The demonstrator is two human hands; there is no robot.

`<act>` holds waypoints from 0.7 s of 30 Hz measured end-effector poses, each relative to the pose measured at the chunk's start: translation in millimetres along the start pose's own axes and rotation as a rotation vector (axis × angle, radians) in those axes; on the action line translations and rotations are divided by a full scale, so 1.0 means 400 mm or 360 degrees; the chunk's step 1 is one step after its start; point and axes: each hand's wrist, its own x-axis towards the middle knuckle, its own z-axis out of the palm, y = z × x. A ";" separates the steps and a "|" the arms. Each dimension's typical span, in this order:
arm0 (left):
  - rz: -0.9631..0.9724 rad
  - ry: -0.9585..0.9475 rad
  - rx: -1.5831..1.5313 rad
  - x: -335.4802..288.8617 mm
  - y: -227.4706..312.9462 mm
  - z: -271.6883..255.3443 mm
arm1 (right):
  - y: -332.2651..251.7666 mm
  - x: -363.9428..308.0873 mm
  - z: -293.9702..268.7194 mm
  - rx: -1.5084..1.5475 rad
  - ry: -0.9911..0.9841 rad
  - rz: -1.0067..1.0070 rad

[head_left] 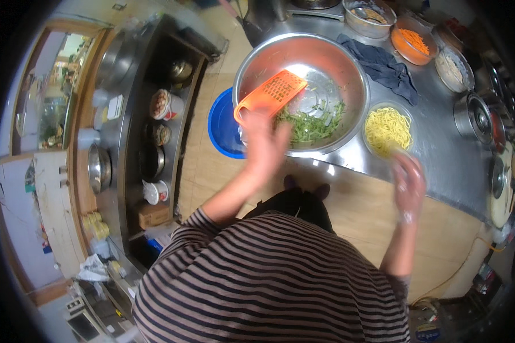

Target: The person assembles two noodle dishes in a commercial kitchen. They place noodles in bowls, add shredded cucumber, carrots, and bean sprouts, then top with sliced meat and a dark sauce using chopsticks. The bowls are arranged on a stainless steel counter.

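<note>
One orange grater [272, 93] lies inside the large steel bowl [349, 63], propped so shreds drop onto the green strips [312, 124] below. Its long axis runs from the bowl's near-left rim up toward its centre. The left hand [261, 143] grips its handle, fingers curled. The right hand [407, 182], blurred, hovers right of the bowl by the yellow noodles [388, 128]; its fingers cannot be told.

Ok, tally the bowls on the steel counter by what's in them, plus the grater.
Large steel bowl with green shreds: 1
Bowl of yellow noodles: 1
Bowl of orange shreds: 1
Bowl of pale bits: 1
Bowl of brownish bits: 1
Orange grater, held by left hand: 1
Total: 6
</note>
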 end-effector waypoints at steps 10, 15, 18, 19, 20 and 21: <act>-0.1018 -0.0147 0.0154 0.040 -0.252 -0.027 | -0.087 0.305 0.622 -0.0439 -0.1761 -0.0807; -0.1148 -0.0067 -0.0075 0.029 -0.246 -0.028 | -0.162 0.331 0.582 -0.0960 -0.2345 -0.0654; -0.1138 -0.0067 -0.0163 0.029 -0.241 -0.024 | -0.032 0.398 0.514 -0.0884 -0.1983 -0.0556; -0.1118 -0.0072 -0.0190 0.028 -0.241 -0.025 | -0.022 0.411 0.494 -0.0772 -0.1732 -0.0538; -0.1096 -0.0077 -0.0217 0.029 -0.241 -0.025 | -0.014 0.413 0.488 -0.0892 -0.1814 -0.0449; -0.1086 -0.0047 -0.0180 0.023 -0.252 -0.020 | -0.049 0.388 0.476 -0.0997 -0.1893 -0.0362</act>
